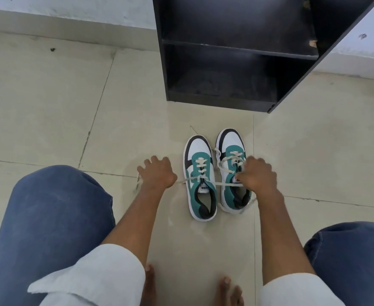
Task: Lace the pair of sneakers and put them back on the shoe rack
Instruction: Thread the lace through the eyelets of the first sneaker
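Two white, teal and black sneakers stand side by side on the floor, toes pointing at the rack. The left sneaker (200,177) has its cream lace (224,184) crossed through the eyelets and pulled taut out to both sides at the top. My left hand (157,174) grips one end of that lace to the left of the shoe. My right hand (256,175) grips the other end, resting over the right sneaker (231,151), whose lace lies loose across its tongue.
A black shoe rack (237,51) with bare shelves stands just beyond the sneakers against a pale wall. Beige floor tiles surround the shoes. My knees in blue jeans (55,217) flank the scene and my bare toes (228,290) sit at the bottom edge.
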